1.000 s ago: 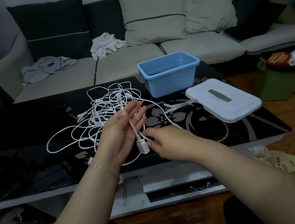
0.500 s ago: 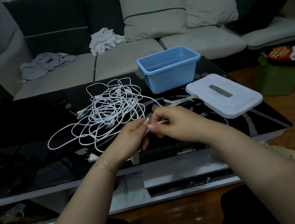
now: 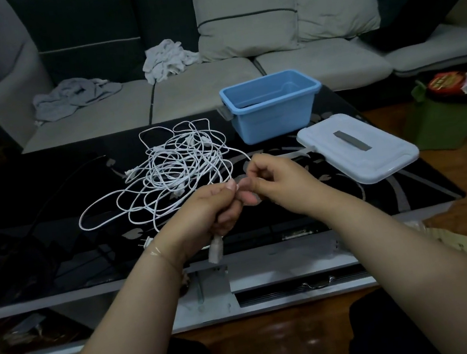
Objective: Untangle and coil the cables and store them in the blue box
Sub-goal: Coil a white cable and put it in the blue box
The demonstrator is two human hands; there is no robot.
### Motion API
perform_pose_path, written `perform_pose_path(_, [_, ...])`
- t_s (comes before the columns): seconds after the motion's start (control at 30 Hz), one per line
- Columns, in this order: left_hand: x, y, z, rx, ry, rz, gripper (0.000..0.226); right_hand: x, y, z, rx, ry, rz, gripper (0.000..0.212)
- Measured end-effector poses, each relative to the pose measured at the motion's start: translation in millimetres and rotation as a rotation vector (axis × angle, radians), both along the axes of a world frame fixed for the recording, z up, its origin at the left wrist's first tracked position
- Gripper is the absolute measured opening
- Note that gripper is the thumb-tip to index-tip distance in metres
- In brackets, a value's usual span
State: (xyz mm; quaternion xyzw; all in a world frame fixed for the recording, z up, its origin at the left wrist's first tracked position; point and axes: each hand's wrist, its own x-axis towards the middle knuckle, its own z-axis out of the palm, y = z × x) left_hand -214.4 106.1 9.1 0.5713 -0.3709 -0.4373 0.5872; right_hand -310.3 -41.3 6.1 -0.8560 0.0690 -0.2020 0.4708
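On the black desk (image 3: 47,185) the tangled white cables (image 3: 171,173) lie left of the open blue box (image 3: 271,105); both hands pinch one strand, left hand (image 3: 216,209) gripping above a dangling connector (image 3: 215,248), right hand (image 3: 274,180) beside it, likely starting a coil.

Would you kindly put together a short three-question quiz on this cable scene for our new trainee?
1. True or false: the blue box has its lid on.
2. Which hand has a white plug hanging below it? A) left hand B) right hand
3. Fill in: the tangled white cables lie on the black ____.

Key
1. False: the lid lies on the table, to the right of the box.
2. A: the plug hangs under the left hand, which grips the cable; the right hand pinches it beside the left.
3. table
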Motion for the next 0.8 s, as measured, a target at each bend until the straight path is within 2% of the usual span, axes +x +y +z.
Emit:
perform_pose_path(0.1, [4,1,0,-0.103,0.234,-0.042,0.040,4,9,-2,0.210,-0.049,0.041,0.021])
perform_pose_path(0.23, [0,2,7,-0.211,0.506,-0.044,0.040,10,16,-6,0.297,-0.067,0.035,0.019])
perform_pose_path(0.37, [0,3,14,-0.264,0.595,0.037,0.043,12,15,-16,0.065,0.112,0.048,0.032])
perform_pose_path(0.43, [2,5,17,-0.288,0.547,0.109,0.042,12,16,-19,-0.062,0.183,0.025,0.026])
perform_pose_path(0.5, [4,6,18,-0.338,0.515,0.190,0.036,14,16,-21,-0.164,0.196,-0.036,0.013])
perform_pose_path(0.57, [7,7,19,-0.385,0.530,0.237,0.027,14,19,-20,-0.215,0.193,-0.062,0.010])
perform_pose_path(0.7, [14,11,20,-0.439,0.599,0.227,0.051,10,32,-15,-0.382,0.264,-0.026,0.017])
perform_pose_path(0.8, [14,12,19,-0.462,0.536,0.279,0.042,8,41,-13,-0.503,0.220,-0.005,0.018])
